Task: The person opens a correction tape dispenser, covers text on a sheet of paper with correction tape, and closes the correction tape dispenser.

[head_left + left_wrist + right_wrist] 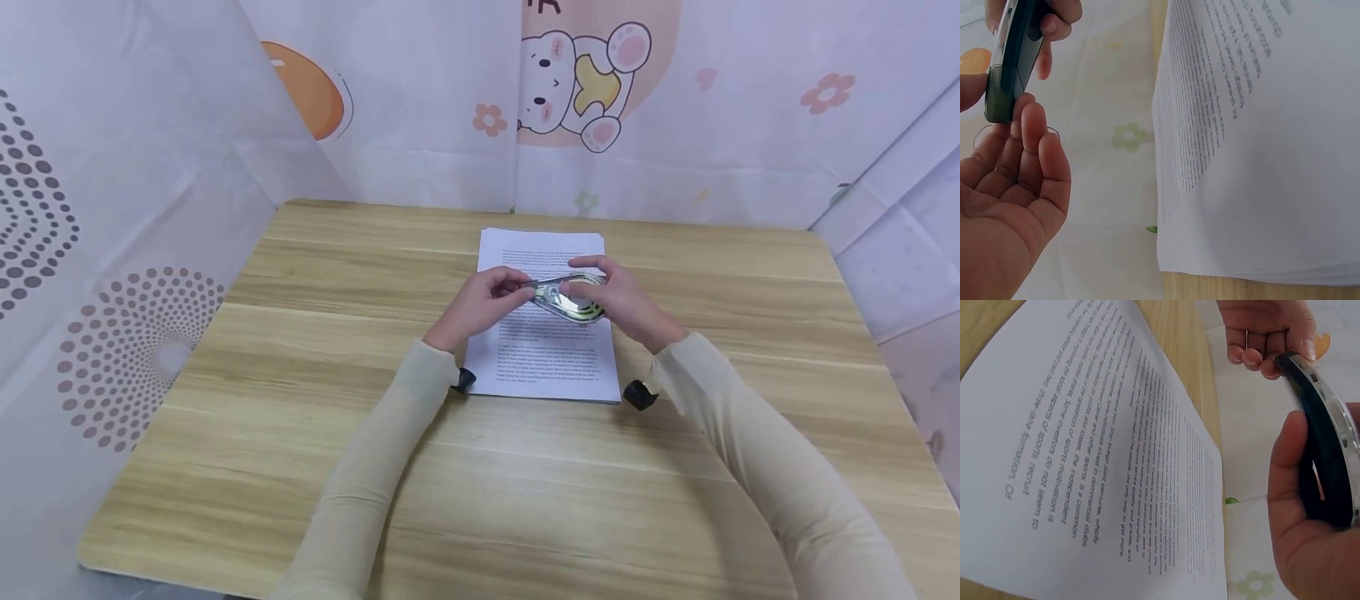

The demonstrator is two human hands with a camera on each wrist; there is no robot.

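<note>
A teardrop-shaped correction tape [557, 302], with a clear top and a dark green underside, is held up over a stack of printed paper [551, 362]. Its narrow end is pinched by my left hand [483, 302], thumb on one face and fingertips on the other. In the left wrist view the dark tip of the correction tape [1002, 94] sits between thumb and fingers. My right hand [626, 302] grips the wide round end, with thumb and fingers on opposite faces. In the right wrist view the palm hides part of the correction tape [1329, 444].
The paper stack lies on a wood-grain table [300, 367], its far end near the table's back edge. Printed curtains [420, 100] hang behind and at both sides. Small black wrist devices [640, 395] show at both cuffs.
</note>
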